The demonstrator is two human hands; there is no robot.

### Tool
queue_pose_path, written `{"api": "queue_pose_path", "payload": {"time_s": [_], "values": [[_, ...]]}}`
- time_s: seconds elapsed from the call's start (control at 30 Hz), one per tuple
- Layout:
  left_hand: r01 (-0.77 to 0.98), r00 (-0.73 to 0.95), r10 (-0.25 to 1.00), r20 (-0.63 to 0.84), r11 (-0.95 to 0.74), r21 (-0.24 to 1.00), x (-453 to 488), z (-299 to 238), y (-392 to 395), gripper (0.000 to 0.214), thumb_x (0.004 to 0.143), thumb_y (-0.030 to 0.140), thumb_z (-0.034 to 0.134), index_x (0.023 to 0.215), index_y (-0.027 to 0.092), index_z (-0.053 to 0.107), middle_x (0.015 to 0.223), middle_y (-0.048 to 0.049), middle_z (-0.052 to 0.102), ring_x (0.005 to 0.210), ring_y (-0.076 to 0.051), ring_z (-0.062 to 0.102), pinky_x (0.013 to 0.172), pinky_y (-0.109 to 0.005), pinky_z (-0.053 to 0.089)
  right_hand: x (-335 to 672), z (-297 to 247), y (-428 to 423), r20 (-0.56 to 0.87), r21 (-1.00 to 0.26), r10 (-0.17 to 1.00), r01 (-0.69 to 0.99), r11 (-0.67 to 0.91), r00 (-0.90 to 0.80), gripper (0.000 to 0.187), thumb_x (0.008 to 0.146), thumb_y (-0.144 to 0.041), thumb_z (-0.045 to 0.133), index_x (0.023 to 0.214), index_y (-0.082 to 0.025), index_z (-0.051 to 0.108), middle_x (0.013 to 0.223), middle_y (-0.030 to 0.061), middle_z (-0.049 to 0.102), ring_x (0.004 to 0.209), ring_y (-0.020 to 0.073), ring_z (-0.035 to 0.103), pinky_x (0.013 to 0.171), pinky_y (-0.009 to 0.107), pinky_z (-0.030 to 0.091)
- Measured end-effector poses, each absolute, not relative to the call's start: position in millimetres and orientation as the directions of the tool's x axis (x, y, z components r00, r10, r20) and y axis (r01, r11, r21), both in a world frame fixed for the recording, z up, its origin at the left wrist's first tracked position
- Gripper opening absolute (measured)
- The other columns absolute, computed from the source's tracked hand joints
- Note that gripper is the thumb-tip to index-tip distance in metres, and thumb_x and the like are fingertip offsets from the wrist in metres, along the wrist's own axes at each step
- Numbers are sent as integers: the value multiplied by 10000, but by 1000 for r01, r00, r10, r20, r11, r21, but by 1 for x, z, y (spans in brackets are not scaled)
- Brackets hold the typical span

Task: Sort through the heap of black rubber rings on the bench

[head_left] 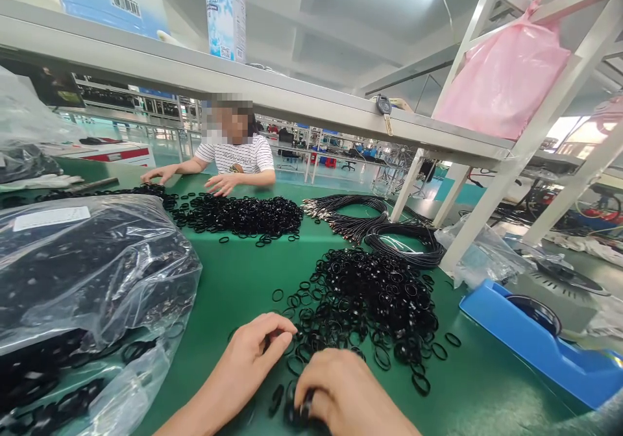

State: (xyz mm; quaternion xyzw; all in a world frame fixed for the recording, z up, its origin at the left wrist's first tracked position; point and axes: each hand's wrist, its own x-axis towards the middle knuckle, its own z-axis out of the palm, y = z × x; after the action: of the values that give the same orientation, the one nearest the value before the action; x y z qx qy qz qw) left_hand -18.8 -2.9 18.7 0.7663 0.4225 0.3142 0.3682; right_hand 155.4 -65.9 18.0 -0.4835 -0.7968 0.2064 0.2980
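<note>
A pile of thin black rings (382, 287) lies on the green tabletop, with loose ones spread around its edges. At its near left side, my left hand (256, 351) has thumb and forefinger curled together in a pinch. Something dark shows between these fingers, too small to make out. My right hand (343, 384) is lower and to the right, its fingers curled round a few black rings (298, 405), slightly blurred. One more ring (276, 399) stands on edge just left of them.
A clear plastic bag of black parts (97, 261) fills the left side. Coiled black cables (360, 212) and a blue tape dispenser (535, 345) are at right. Across the table, a person (238, 157) reaches over another ring pile (243, 215). A shelf (311, 102) crosses overhead.
</note>
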Motion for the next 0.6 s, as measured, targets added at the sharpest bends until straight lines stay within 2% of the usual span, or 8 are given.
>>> {"api": "queue_pose_path", "payload": {"time_s": [0.07, 0.13, 0.23, 0.37, 0.5, 0.6], "values": [[340, 503, 855, 127, -331, 880, -15, 23, -11, 266, 908, 376, 448, 884, 248, 680, 821, 16, 672, 771, -171, 581, 687, -236, 429, 157, 19, -62, 143, -871, 981, 455, 188, -130, 267, 722, -77, 500, 708, -241, 711, 612, -35, 651, 593, 139, 615, 573, 217, 449], [238, 576, 814, 79, -259, 936, -9, 25, -17, 300, 923, 396, 420, 955, 252, 681, 823, 15, 677, 755, -161, 582, 654, -222, 440, 160, 18, -59, 19, -977, 1000, 214, 24, -22, 200, 716, -124, 510, 746, -198, 694, 606, -26, 636, 557, 135, 618, 535, 212, 452], [118, 661, 750, -3, -100, 988, -2, 19, -21, 288, 871, 412, 524, 1067, 242, 649, 844, 1, 692, 694, -152, 585, 580, -211, 453, 163, 8, -54, -28, -999, 999, 14, -29, 34, 134, 672, -146, 562, 758, -155, 665, 610, -12, 632, 533, 128, 604, 519, 211, 456], [162, 552, 832, -54, -43, 986, -1, 4, -12, 268, 824, 398, 583, 923, 169, 680, 662, 9, 636, 574, -131, 560, 561, -221, 463, 164, -4, -51, 23, -998, 997, -55, 27, 72, 112, 667, -164, 611, 760, -143, 668, 664, 27, 674, 585, 139, 619, 540, 222, 474], [175, 442, 896, -32, -51, 983, -5, 3, -6, 331, 832, 476, 532, 837, 166, 644, 585, 58, 508, 409, -64, 377, 382, -166, 304, 165, -2, -51, -5, -985, 998, -173, 8, 70, 139, 671, -188, 655, 802, -142, 660, 767, 48, 674, 682, 171, 660, 592, 246, 507], [179, 492, 869, -46, -49, 983, -4, 9, -10, 318, 856, 476, 503, 814, 183, 618, 555, 83, 449, 370, -45, 297, 347, -160, 239, 165, 0, -53, -43, -992, 996, -124, -32, 80, 178, 667, -167, 645, 844, -151, 632, 788, 18, 614, 672, 176, 664, 582, 260, 522]]}}
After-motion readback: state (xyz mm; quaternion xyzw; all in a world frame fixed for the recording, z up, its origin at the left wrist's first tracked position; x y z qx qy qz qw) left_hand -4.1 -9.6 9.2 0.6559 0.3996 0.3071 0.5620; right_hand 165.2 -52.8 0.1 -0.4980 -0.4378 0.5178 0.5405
